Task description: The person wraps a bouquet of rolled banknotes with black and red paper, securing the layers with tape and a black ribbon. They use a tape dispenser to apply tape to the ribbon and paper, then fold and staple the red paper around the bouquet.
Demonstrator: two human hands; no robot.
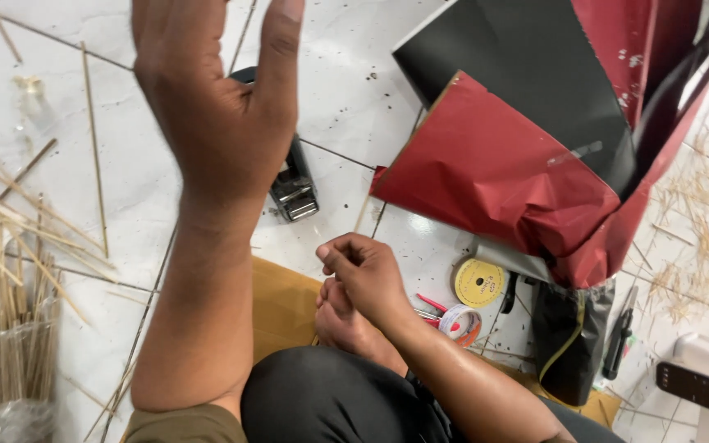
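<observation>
The left hand (pixel 219 107) is up in the air over the white floor (pixel 346 90), open wide with flat fingers and nothing in it, and a black stapler (pixel 291 187) lies on the floor just under it. The right hand (pixel 363 275) is low near the person's foot (pixel 342 320), with its fingers pinched tight, but I cannot tell if something thin is in them. Red and black paper (pixel 502 168) lies near on the right, with a yellow reel (pixel 478 283) and a tape roll (pixel 459 322) beside the right hand, and thin sticks (pixel 10 328) stand far left.
</observation>
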